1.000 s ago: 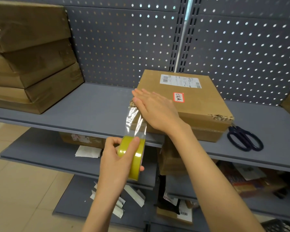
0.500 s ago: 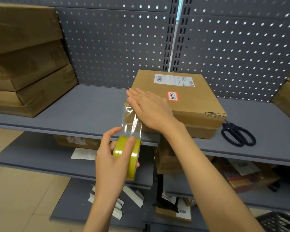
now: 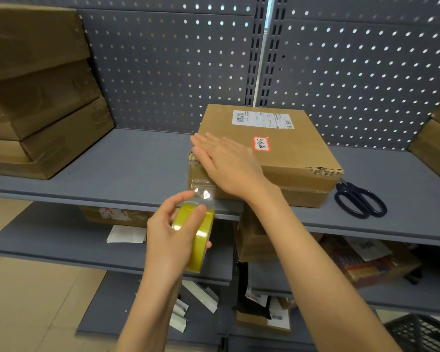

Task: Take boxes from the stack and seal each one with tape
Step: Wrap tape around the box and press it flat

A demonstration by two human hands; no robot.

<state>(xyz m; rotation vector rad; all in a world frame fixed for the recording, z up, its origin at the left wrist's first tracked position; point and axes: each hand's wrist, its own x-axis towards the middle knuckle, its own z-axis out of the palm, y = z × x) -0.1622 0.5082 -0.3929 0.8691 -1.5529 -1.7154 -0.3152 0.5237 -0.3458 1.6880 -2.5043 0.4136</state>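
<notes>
A flat cardboard box [image 3: 292,153] with a white shipping label and a red-edged sticker lies on the grey shelf [image 3: 127,168]. My right hand [image 3: 226,166] lies flat on the box's near left corner, fingers straight, pressing down. My left hand [image 3: 170,235] grips a yellowish roll of clear tape [image 3: 197,235] just below the shelf's front edge. A short strip of clear tape [image 3: 202,190] runs from the roll up to the box's front left side. A stack of flat cardboard boxes [image 3: 36,97] sits at the shelf's left end.
Dark blue scissors [image 3: 358,201] lie on the shelf right of the box. More cardboard boxes [image 3: 437,143] stand at the far right. Perforated grey panels back the shelf. Lower shelves hold boxes, papers and packets; a black crate [image 3: 422,334] is at bottom right.
My left hand has brought the tape roll up towards the box, so the stretched strip is shorter. My right hand stays flat on the box corner.
</notes>
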